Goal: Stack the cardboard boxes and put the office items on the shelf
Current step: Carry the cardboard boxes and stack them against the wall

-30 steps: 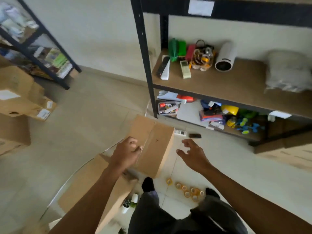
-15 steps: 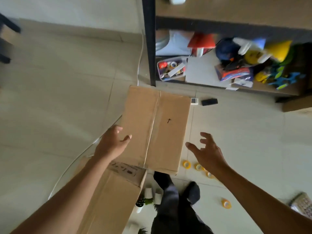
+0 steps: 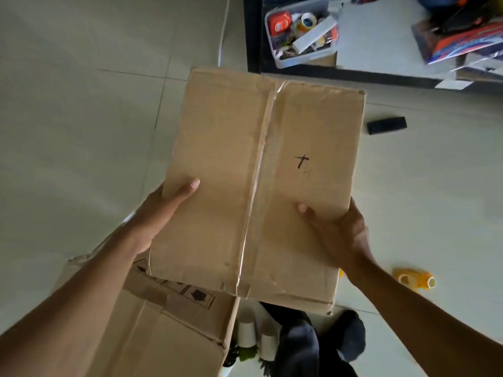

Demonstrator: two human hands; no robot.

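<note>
Both hands gripped a taped cardboard box point(image 3: 261, 180) marked with a small cross, the left hand point(image 3: 160, 210) and right hand point(image 3: 340, 229) each with thumb flat on top and fingers hidden round its side edge, its near-left corner over a second box point(image 3: 168, 330) on the tiled floor point(image 3: 68, 118) before the shelf point(image 3: 321, 74).

Pale tiled floor point(image 3: 81, 118) with thin grout lines; black metal shelf frame point(image 3: 253, 34) stood at upper right; dim, soft light.
</note>
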